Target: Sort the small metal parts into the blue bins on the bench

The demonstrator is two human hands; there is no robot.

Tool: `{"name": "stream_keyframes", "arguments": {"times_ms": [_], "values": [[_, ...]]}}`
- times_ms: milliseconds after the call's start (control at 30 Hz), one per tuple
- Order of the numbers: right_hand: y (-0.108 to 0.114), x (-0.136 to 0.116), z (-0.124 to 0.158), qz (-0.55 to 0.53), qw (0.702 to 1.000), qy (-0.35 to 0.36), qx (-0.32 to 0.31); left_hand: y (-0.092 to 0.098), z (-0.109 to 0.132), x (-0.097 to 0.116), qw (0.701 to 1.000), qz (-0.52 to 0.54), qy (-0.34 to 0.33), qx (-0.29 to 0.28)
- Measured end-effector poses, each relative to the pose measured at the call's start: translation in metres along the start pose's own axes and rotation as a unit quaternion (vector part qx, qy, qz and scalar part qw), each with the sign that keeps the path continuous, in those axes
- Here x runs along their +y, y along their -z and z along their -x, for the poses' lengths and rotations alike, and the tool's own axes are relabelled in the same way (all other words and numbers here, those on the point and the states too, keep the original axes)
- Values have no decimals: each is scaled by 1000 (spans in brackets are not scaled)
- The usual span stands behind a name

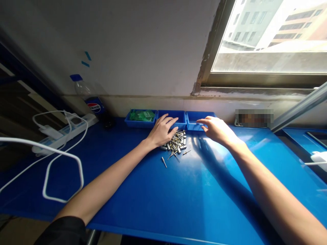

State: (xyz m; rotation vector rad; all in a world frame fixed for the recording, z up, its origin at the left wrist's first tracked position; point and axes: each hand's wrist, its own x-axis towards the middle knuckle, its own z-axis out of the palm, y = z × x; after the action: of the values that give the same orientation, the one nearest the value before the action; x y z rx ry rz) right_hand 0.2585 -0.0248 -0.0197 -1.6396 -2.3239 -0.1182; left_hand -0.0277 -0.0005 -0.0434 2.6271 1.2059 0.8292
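Observation:
A heap of small metal pins and sleeves (176, 143) lies on the blue table (158, 197) in front of three blue bins. My left hand (161, 131) rests at the heap's left edge, fingers spread and reaching toward the middle bin (178, 117). My right hand (217, 129) hovers at the front rim of the right bin (198, 119), index finger and thumb pointing left in a loose pinch; whether it holds anything is too small to see. The left bin (140, 117) holds green pieces. Two loose pins (164, 161) lie nearer me.
A white power strip (66, 131) with white cables (63, 170) lies at the left. A plastic cola bottle (88, 97) stands against the wall. A window sill and a slanted metal rail (298, 107) are at the right, with a white object (318, 156) beside it.

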Motion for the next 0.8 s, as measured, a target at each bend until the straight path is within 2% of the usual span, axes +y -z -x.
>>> {"name": "stream_keyframes", "arguments": {"times_ms": [133, 167, 233, 267, 300, 400, 533, 667, 733, 800], "values": [[21, -20, 8, -62, 998, 26, 4, 5, 14, 11, 1000, 0, -26, 6], [25, -27, 10, -103, 993, 48, -38, 6, 21, 17, 1000, -3, -27, 8], [28, -41, 13, -198, 961, 85, -173, 6, 37, 31, 1000, -17, -20, 12], [26, -48, 14, -221, 947, 94, -213, 5, 46, 38, 999, -26, -24, 9], [22, -53, 14, -222, 942, 103, -228, 4, 53, 44, 999, -38, -31, 3], [6, -61, 11, -187, 955, 111, -200, -2, 64, 53, 994, -84, -75, -15], [-9, -58, 8, -207, 961, 98, -154, -7, 52, 41, 989, -126, -80, -6], [0, -57, 10, -248, 947, 80, -189, -2, 43, 23, 994, -90, -64, -1], [10, -60, 8, -274, 934, 79, -215, 4, 46, 17, 997, -57, -46, 15], [18, -66, 0, -287, 932, 83, -204, 12, 52, 11, 999, -32, -25, 36]]}}
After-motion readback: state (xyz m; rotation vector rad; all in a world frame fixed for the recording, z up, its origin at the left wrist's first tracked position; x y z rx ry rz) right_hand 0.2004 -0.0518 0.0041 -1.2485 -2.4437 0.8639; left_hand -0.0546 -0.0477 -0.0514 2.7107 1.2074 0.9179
